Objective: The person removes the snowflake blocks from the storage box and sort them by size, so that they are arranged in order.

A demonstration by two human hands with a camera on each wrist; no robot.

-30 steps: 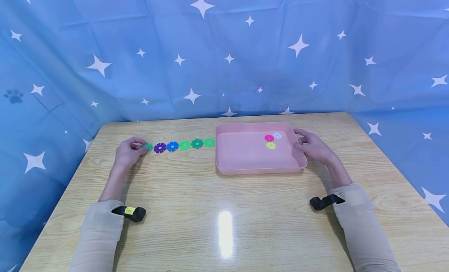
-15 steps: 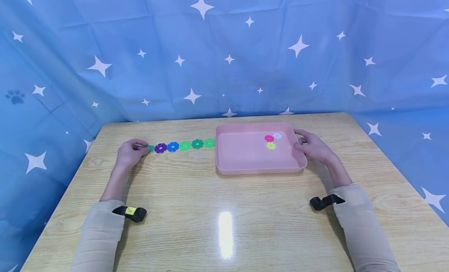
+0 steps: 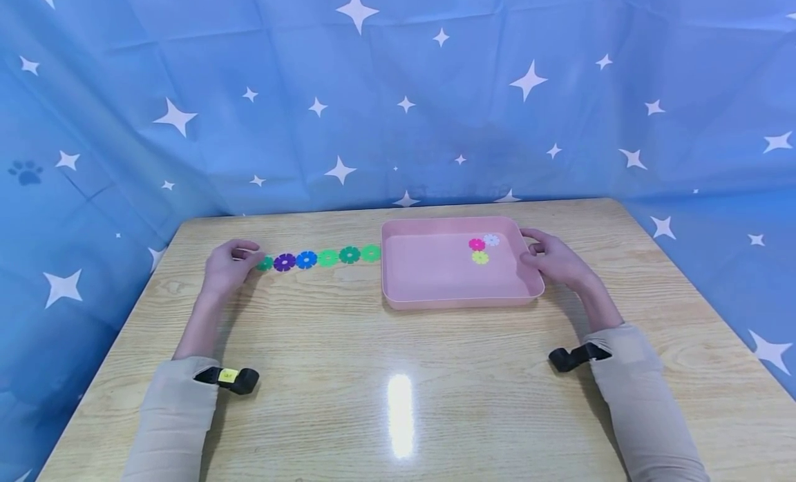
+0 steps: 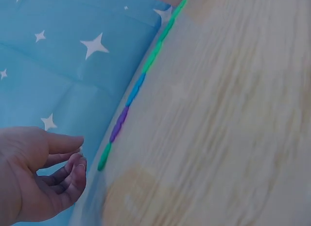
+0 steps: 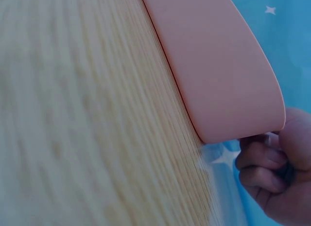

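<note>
Just left of a row of flower-shaped plastic discs is my left hand. Its fingertips are beside the dark green disc at the row's left end; in the left wrist view a small gap parts them from that disc. A purple disc and a blue disc follow, then several green ones, up to a pink tray. My right hand grips the tray's right wall, thumb inside and fingers outside. In the right wrist view the fingers curl below the tray's corner.
Pink, white and yellow flower discs lie inside the tray, toward its right. The wooden table ends at the back against a blue star-patterned curtain.
The dark green disc slid right to the purple one under my left fingers. The left hand has since drawn back slightly left and let go. My right hand stays on the tray.
</note>
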